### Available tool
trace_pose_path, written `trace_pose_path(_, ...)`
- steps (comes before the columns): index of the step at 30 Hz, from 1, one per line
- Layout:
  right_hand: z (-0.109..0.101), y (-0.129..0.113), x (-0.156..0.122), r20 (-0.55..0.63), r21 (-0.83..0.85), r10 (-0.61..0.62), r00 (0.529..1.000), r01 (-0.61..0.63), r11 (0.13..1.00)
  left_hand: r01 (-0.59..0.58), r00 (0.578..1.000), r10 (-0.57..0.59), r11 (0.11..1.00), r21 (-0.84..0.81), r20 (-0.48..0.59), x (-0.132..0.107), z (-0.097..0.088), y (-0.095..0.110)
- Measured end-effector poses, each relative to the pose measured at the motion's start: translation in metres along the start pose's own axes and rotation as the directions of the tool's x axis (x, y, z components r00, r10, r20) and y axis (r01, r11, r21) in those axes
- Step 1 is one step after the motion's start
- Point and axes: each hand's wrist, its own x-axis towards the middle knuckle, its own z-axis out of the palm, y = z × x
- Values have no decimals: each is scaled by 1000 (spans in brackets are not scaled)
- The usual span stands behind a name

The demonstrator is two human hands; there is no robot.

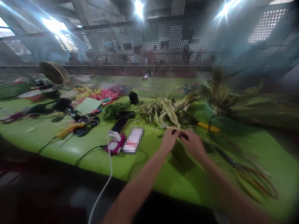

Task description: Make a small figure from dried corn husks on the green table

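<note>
My left hand [170,139] and my right hand [191,141] meet above the green table, fingers pinched close together. Between their fingertips is a pale strip of dried husk [173,128]; its lower part is hidden by the fingers. Just beyond my hands lies a loose heap of dried husks [169,112], cream and light green, with frayed ends. To the right of my right hand is a yellow-handled tool [209,126], its other end unclear. Large scissors [252,179] with long loop handles lie farther right, near my right forearm.
Left of my hands are a lit phone [133,140], a dark phone [120,125] and a magenta power adapter [116,146] with cords. A yellow glue gun [70,129], green fibres [115,109] and pink pieces [106,94] lie farther left. A perforated metal screen [140,56] stands behind.
</note>
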Motion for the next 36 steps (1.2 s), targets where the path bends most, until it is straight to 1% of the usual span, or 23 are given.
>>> trace_pose_path(5, 4, 4, 0, 37, -73, -54, 998, 57, 996, -4, 1000, 4, 1000, -18, -16, 2, 0, -5)
trace_pose_path(8, 4, 2, 0, 50, -110, -93, 994, 98, 989, 21, 1000, -21, 998, -52, -5, 3, 0, -7)
trace_pose_path(12, 4, -2, -1, 68, -147, -114, 991, 123, 981, 58, 998, -60, 992, -111, -12, 4, -1, -8)
trace_pose_path(15, 4, -4, -2, 62, -146, -112, 992, 120, 982, 62, 998, -65, 986, -154, -14, 4, -3, -7)
trace_pose_path(17, 3, -3, -2, 56, -110, -111, 992, 117, 987, 68, 998, -69, 981, -181, 0, 5, -4, -6)
trace_pose_path(19, 0, -2, -1, 21, -43, -99, 995, 100, 994, 77, 997, -77, 977, -200, 6, 6, -6, -5)
trace_pose_path(20, -2, 0, 0, -23, -7, -79, 997, 79, 997, 78, 997, -78, 976, -204, 5, 6, -6, -4)
trace_pose_path(21, -4, 2, 1, -82, 27, -50, 995, 53, 998, 75, 997, -76, 976, -204, 3, 6, -6, -3)
trace_pose_path(23, -9, 7, 3, -206, 88, 28, 978, -10, 996, 65, 998, -63, 979, -194, 17, 5, -6, -2)
trace_pose_path(24, -10, 10, 5, -242, 116, 66, 968, -39, 992, 61, 998, -55, 980, -187, 34, 5, -6, -2)
trace_pose_path(25, -11, 13, 6, -247, 141, 94, 965, -60, 988, 57, 998, -48, 981, -184, 52, 4, -5, -2)
trace_pose_path(27, -12, 19, 9, -190, 165, 107, 976, -75, 983, 52, 996, -38, 982, -180, 82, 3, -4, -1)
trace_pose_path(29, -11, 23, 11, -117, 151, 73, 991, -55, 987, 59, 994, -42, 983, -174, 97, 2, -4, 0)
trace_pose_path(30, -11, 24, 12, -98, 136, 50, 994, -37, 990, 65, 994, -48, 983, -170, 101, 2, -4, 0)
trace_pose_path(33, -12, 25, 13, -104, 92, -1, 995, 11, 996, 79, 993, -65, 986, -149, 94, 1, -4, 0)
trace_pose_path(36, -13, 23, 13, -119, 63, -23, 993, 31, 998, 71, 996, -65, 993, -94, 69, 2, -5, -2)
